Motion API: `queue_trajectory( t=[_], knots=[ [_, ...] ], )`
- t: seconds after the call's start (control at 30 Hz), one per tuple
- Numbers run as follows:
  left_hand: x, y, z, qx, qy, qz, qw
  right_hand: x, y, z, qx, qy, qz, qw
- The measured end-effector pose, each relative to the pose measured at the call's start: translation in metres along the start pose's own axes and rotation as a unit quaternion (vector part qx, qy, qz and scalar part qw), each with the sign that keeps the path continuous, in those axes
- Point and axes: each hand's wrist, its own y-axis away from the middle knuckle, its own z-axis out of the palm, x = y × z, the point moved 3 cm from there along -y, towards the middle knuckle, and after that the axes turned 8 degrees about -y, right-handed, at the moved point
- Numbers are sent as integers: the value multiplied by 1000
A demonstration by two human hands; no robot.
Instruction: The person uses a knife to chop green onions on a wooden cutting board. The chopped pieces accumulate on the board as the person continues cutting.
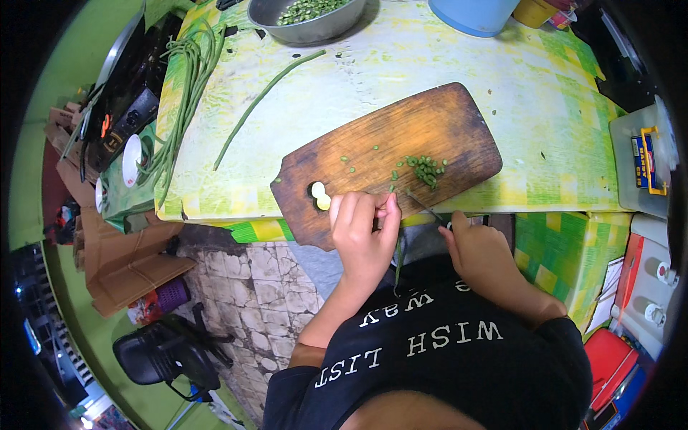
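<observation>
My left hand [365, 223] pinches a green long bean [398, 258] at the near edge of the wooden cutting board [344, 134]; its tail hangs below the table edge. In my right hand [478, 247] is a small knife [424, 205], its handle mostly hidden by the fingers and its tip close to the bean's cut end. A little heap of chopped bean pieces [427, 171] lies on the board, with a few loose pieces to its left. Beyond the board a single long bean [263, 102] rests on the tablecloth.
A bunch of long beans [188, 102] hangs over the table's left edge. At the far side stand a metal pan [312, 33] of cut beans and a blue container [473, 16]. A clear plastic box [639, 161] is on the right, a black chair [166, 349] lower left.
</observation>
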Motion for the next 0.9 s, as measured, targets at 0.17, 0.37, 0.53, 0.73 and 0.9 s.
queue_trajectory(
  t=[0.17,0.37,0.53,0.73,0.9],
  knots=[
    [3,-1,-3,-5,5,16,1000,2,-6,-5,25,-37,-9,999],
    [0,1,-3,-15,1,9,1000,-5,-7,1,7,-67,-37,997],
    [0,1,-2,-12,7,12,1000,-7,-9,3,-18,-47,-14,999],
    [2,0,-2,-8,8,19,1000,-13,-13,11,-19,-9,16,1000],
    [0,1,-1,-5,12,1,1000,-13,-7,4,-23,0,19,1000]
  ],
)
